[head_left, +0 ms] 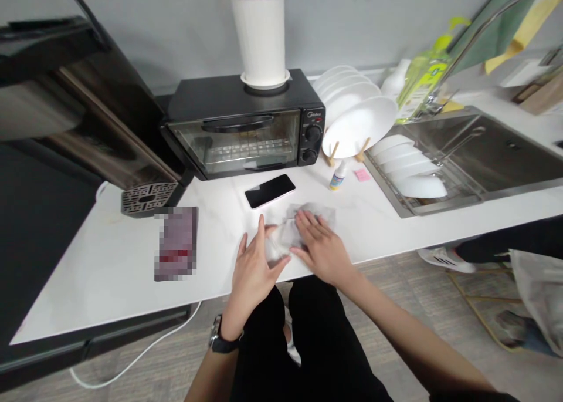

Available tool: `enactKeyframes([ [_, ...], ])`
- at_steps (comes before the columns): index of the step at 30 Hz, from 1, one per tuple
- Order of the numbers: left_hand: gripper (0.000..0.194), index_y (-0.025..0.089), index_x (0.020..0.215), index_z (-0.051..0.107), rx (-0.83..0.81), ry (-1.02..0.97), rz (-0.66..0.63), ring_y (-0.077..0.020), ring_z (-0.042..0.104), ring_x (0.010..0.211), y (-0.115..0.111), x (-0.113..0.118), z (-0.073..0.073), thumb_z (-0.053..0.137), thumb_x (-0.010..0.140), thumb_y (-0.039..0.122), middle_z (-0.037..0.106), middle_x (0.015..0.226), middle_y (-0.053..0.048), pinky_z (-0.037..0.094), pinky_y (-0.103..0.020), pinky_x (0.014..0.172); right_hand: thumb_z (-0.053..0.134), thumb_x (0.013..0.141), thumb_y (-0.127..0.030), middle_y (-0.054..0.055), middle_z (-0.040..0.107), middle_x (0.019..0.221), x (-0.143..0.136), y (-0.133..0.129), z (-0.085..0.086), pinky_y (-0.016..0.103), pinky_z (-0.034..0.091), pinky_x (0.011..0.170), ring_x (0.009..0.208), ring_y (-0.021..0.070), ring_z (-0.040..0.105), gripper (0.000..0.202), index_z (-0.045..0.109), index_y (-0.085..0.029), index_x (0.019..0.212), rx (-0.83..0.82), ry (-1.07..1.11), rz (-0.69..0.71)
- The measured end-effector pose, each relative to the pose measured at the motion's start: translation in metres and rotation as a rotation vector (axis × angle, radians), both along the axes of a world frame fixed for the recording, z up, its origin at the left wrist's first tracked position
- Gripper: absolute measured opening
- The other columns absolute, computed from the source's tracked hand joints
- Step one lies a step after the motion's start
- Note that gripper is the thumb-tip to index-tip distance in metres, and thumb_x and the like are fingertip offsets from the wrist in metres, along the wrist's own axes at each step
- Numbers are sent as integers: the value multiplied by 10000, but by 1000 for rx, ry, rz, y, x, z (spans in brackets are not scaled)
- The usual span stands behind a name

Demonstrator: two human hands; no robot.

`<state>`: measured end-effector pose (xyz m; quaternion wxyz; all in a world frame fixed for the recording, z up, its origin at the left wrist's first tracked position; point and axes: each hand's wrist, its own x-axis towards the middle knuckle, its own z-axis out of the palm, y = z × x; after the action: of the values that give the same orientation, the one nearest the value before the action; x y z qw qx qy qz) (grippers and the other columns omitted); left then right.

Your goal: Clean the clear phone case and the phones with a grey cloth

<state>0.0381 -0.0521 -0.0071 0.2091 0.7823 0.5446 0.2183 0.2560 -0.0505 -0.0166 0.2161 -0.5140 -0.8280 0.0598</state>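
We lay our right hand (321,243) over a crumpled, translucent sheet (284,235) on the white tabletop (220,243), our left hand (253,267) spread at its eight o'clock edge. From the sheet, a phone (270,191) and a toaster oven (246,126) sit toward eleven o'clock; a small bottle (338,176) and racked plates (360,126) stand toward one.

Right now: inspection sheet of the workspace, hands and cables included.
Surface: white counter, no spill seen.
Job's things: crumpled pale sheet, material unclear.
Clutter: phone, small bottle, pink slip beyond it; pixelated purple item to the left, unidentifiable.
Hands: right hand flat on sheet; left hand open at its left side.
Cables: white cable below counter, near floor.
Surroundings: toaster oven behind; racked plates, sink holding white dishes, right.
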Motion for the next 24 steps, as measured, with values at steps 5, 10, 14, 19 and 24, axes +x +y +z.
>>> enactKeyframes([
  [5, 1116, 214, 1712, -131, 3, 53, 5, -299, 568, 1485, -1, -2, -3, 661, 925, 252, 632, 1539, -162, 238, -602, 1333, 564, 1064, -556, 175, 482, 1651, -30, -27, 5, 509, 411, 1291, 1553, 293, 470, 714, 476, -102, 1608, -54, 80, 243],
  [10, 1050, 287, 1710, -104, -8, 27, -4, -274, 520, 1526, -2, 3, 5, 649, 981, 326, 573, 1611, -111, 209, -613, 1339, 504, 1109, -420, 149, 515, 1633, 20, -18, 3, 568, 444, 1259, 1513, 312, 522, 562, 492, -166, 1611, -26, 40, 27],
  [14, 1045, 290, 1710, -118, -16, 30, -4, -273, 517, 1529, -1, 2, 3, 635, 986, 326, 567, 1619, -115, 181, -618, 1345, 558, 1076, -472, 260, 452, 1637, -8, -5, 0, 599, 426, 1262, 1539, 389, 469, 673, 505, -28, 1578, 6, 22, -73],
  [19, 1120, 234, 1703, -173, -12, 73, -29, -285, 512, 1533, -3, -1, -1, 619, 912, 180, 549, 1624, -167, 219, -606, 1338, 535, 1092, -441, 180, 487, 1648, -35, -29, 4, 499, 429, 1283, 1549, 288, 477, 627, 481, -82, 1603, -51, 72, 185],
  [24, 1047, 289, 1707, -125, -26, 13, -13, -266, 500, 1541, -3, 4, 7, 636, 988, 327, 558, 1627, -102, 165, -612, 1347, 497, 1110, -400, 162, 503, 1640, 21, -20, 2, 598, 456, 1242, 1522, 330, 509, 573, 469, -147, 1623, -1, 11, -26],
])
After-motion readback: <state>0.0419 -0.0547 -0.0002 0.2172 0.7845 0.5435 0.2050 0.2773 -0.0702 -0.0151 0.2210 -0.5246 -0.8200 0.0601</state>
